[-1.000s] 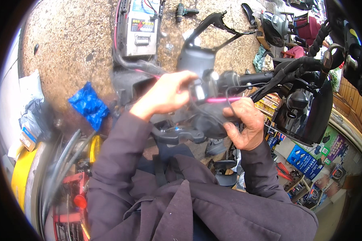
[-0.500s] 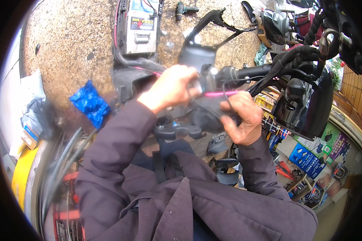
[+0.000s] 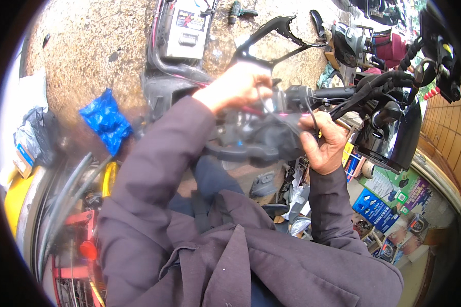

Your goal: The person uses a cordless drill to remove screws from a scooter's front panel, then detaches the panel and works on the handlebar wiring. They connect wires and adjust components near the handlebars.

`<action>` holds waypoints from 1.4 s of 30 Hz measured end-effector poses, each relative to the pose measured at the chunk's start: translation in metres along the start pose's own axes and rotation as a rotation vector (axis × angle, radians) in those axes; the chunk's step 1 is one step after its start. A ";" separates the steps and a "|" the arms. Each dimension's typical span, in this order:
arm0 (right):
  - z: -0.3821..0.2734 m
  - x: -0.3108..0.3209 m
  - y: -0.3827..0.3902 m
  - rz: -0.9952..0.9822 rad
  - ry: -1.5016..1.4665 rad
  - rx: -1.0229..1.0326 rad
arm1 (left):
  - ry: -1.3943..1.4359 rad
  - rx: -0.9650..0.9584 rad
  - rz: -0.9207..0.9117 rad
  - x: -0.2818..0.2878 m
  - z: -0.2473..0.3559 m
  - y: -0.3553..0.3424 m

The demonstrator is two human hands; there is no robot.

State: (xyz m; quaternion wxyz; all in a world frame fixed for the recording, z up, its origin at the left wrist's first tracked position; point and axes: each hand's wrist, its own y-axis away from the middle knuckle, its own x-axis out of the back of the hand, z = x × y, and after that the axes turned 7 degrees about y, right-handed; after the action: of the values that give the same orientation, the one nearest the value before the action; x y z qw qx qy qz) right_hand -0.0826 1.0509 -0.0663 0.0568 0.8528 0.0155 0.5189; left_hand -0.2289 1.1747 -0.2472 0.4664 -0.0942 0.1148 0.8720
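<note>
My left hand [image 3: 243,87] is closed, its fingers curled round a thin black cable [image 3: 265,102] that runs down to the right. To its right, my right hand [image 3: 322,140] pinches dark cable between thumb and fingers, and a loop of it stands up beside the fingertips. Between and below the hands lie black plastic vehicle parts [image 3: 256,152], blurred. Pinkish wire shows faintly there. A black steering tube [image 3: 333,92] with a bundle of wrapped black cables [image 3: 374,82] extends to the right, just above my right hand.
A battery box [image 3: 188,28], a green drill [image 3: 242,13] and a black plastic frame [image 3: 279,25] lie on the rough ground ahead. A crumpled blue bag [image 3: 106,122] is at left, above grey hoses [image 3: 69,204] and a red metal rack [image 3: 77,240]. Printed sheets [image 3: 376,210] lie at right.
My left hand has moved up and slightly right; my right hand has shifted right. The bright pink strip between them shows far less. The view has turned a little.
</note>
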 end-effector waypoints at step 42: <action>-0.001 -0.013 0.005 0.040 -0.116 -0.199 | -0.053 -0.186 0.526 -0.025 0.017 0.168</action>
State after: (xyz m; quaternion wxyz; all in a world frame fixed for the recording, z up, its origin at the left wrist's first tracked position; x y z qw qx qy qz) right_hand -0.0895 1.0450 -0.0773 0.1315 0.8716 -0.0563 0.4689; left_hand -0.3564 1.0696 -0.2056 0.2160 -0.0806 0.0425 0.9721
